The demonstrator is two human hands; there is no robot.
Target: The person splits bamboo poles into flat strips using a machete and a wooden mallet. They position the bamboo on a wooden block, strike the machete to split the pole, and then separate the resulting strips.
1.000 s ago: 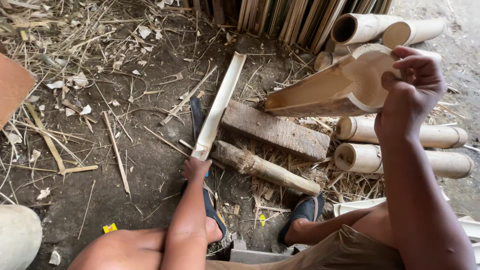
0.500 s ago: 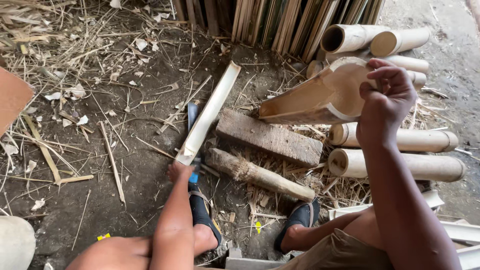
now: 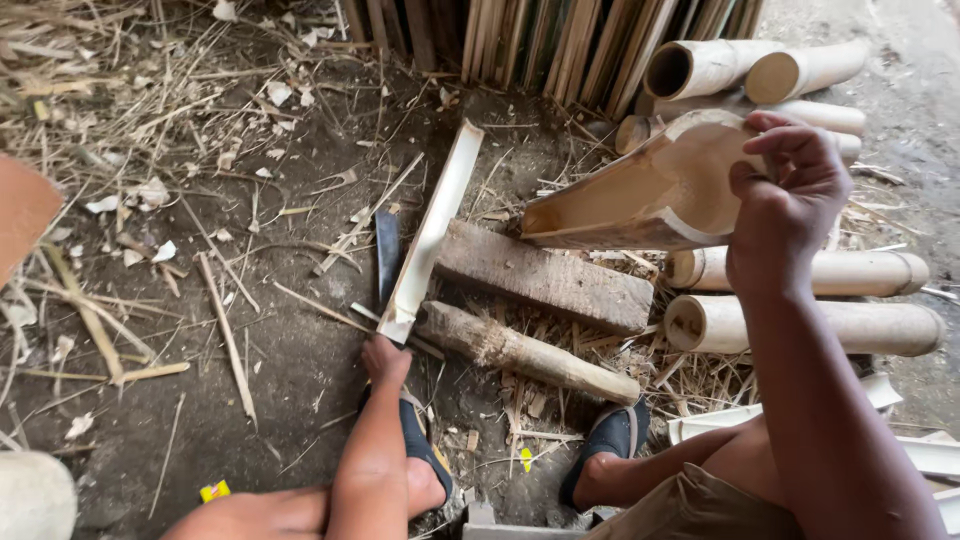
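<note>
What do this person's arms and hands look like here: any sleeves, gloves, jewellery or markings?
Both arms are bare as far as the picture shows, with no sleeve in view. The left hand and right hand wear no gloves. No watch, ring, bracelet or marking shows on either. The right forearm is far more in view than the left.

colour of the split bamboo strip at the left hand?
Pale cream split bamboo strip, left hand at its near end; head view shows it best.
</note>
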